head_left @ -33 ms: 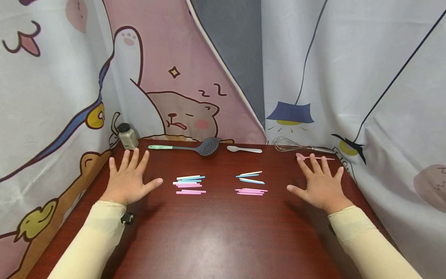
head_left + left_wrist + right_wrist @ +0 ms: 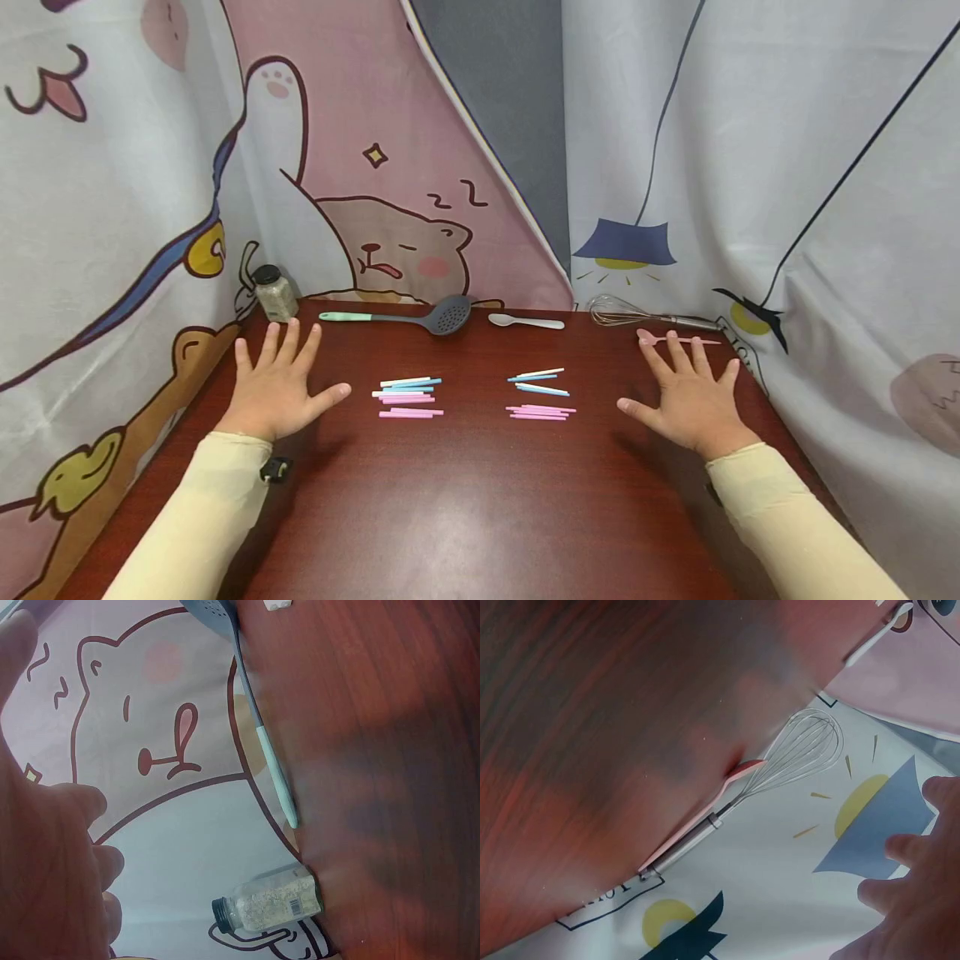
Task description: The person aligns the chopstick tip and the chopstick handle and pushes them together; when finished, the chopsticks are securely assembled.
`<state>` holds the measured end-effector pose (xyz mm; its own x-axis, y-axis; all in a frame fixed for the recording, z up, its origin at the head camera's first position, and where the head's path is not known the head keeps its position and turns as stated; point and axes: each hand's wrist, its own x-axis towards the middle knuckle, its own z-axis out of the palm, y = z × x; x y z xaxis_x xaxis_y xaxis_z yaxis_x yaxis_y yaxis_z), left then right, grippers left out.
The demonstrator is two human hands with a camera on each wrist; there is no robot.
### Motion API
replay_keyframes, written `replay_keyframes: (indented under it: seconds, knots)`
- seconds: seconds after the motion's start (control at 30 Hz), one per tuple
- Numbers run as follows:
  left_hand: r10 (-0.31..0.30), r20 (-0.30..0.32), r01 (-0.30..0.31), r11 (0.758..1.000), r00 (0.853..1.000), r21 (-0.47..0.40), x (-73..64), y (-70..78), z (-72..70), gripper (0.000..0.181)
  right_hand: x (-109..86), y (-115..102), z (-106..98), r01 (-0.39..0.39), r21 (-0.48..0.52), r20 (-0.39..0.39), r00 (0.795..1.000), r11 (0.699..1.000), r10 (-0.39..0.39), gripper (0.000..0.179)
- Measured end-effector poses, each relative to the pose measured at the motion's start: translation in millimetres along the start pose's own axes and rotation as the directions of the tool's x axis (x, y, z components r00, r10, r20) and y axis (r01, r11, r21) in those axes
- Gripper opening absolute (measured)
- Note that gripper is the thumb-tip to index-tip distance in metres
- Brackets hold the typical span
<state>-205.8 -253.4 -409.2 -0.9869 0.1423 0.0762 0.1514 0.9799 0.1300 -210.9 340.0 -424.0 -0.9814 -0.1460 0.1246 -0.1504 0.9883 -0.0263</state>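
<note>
My left hand (image 2: 273, 387) is held over the left side of the table with its fingers spread and nothing in it. The right hand (image 2: 690, 400) mirrors it on the right side, fingers spread, also holding nothing. Between them lie two groups of short thin sticks: a left group (image 2: 408, 398) and a right group (image 2: 540, 412), in white, blue and pink. Beyond the left fingertips stands a black-capped glass jar (image 2: 274, 900) of pale grains. A pink spoon (image 2: 697, 817) lies just past the right fingertips, partly overlapped by them in the head view.
Along the back edge of the dark red table (image 2: 465, 517) lie a grey skimmer (image 2: 448, 317) with a mint handle, a white spoon (image 2: 527, 322) and a wire whisk (image 2: 622, 312). A patterned curtain (image 2: 405, 217) rises behind the table and along both sides.
</note>
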Motion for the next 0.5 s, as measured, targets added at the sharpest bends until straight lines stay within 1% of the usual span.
replay_keyframes:
  seconds: [0.13,0.2,0.37,0.5]
  knots:
    - [0.005,0.007,-0.005,1.000,1.000,-0.007,-0.7,0.4,1.3,0.115,-0.8,-2,1,0.008,0.019,-0.014,1.000,1.000,-0.008,0.114]
    - [0.017,0.002,-0.017,1.000,1.000,-0.019,-1.0,0.8,2.1,0.114,-0.8,-5,2,0.022,0.035,-0.035,0.999,0.999,-0.020,0.113]
    - [0.087,-0.046,-0.091,0.992,0.995,-0.082,0.2,3.5,5.9,0.108,1.1,-14,2,0.082,0.126,-0.099,0.993,0.989,-0.069,0.107]
    - [0.142,-0.082,-0.152,0.981,0.986,-0.124,2.2,8.2,13.3,0.103,4.4,-20,6,0.136,0.228,-0.128,0.986,0.964,-0.109,0.098]
